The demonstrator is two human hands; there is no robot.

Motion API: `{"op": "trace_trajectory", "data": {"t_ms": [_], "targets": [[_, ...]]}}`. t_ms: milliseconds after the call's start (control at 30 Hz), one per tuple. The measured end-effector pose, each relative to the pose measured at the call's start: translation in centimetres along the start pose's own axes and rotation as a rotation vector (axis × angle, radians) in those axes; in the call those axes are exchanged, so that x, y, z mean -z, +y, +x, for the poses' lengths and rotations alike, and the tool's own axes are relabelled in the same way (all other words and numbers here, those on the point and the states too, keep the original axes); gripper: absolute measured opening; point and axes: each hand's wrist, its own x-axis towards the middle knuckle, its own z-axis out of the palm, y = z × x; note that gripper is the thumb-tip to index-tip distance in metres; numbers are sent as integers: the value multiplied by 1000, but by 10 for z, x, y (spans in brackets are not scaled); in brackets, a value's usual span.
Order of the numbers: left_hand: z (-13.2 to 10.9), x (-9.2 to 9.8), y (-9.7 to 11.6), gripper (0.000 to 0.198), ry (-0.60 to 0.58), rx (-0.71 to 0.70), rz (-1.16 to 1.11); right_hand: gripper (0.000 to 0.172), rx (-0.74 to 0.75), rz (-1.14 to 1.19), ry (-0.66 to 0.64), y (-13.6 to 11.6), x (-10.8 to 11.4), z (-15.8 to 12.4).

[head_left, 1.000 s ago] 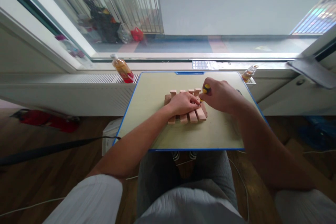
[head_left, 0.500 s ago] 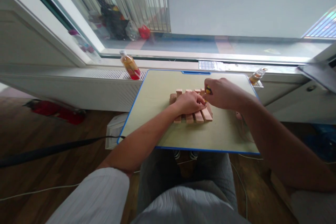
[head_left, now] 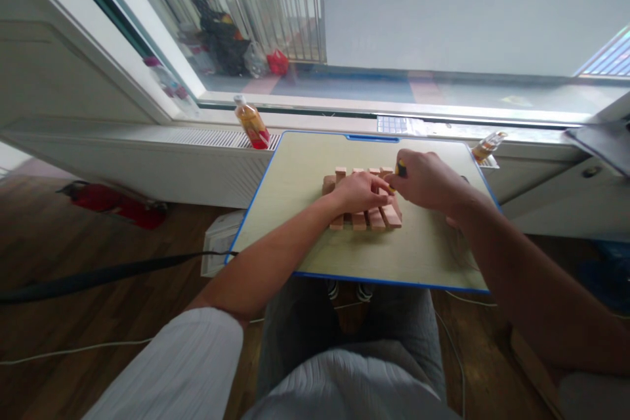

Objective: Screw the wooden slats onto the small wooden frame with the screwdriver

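Observation:
A small slatted wooden piece (head_left: pixel 359 221) lies on the pale, blue-edged table (head_left: pixel 280 210). My left hand (head_left: pixel 360 191) rests over its slats, thumb and fingertips closed near the right-hand slats; what they pinch, if anything, is too small to make out. My right hand (head_left: pixel 420 177) is wrapped round a yellow and black tool (head_left: pixel 401 169), just right of my left hand. The tool's lower end meets the fingertips of my left hand, and its tip is hidden.
A bottle with amber drink (head_left: pixel 252 123) stands on the radiator at the back left. Another bottle (head_left: pixel 488 146) leans beyond the table's right corner. A dark strap (head_left: pixel 123 277) reaches the table's left edge. The window is behind.
The whole view has shifted slightly. My right hand and the tool stay close to my left hand, with the tool turned a little in the grip.

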Motion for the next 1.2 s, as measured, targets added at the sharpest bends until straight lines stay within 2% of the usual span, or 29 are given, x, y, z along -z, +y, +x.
{"op": "trace_trajectory", "data": {"t_ms": [133,333,500,600,700,900,1100,1200], "targets": [[1,-2,-6,41,-2,-49,-59,31,-26,-12,-7,-3,0,0],[-1,-3,-8,35,-14,-67,-17,51,-35,-62,27,3,3,0],[-4,-1,-5,35,-56,-70,-2,38,218,211,11,21,19,-7],[-6,0,-3,34,-69,-76,-2,26,280,253,0,23,23,-10],[-7,2,-2,36,-74,-73,0,23,234,183,86,17,18,-9],[-5,4,-4,50,-24,-80,-76,35,60,-62,175,8,2,-7],[-3,1,-7,37,-34,-97,-139,54,-25,-111,220,5,-6,-8],[-4,1,-7,35,-43,-97,-136,53,-34,-42,254,8,0,-11]]}}
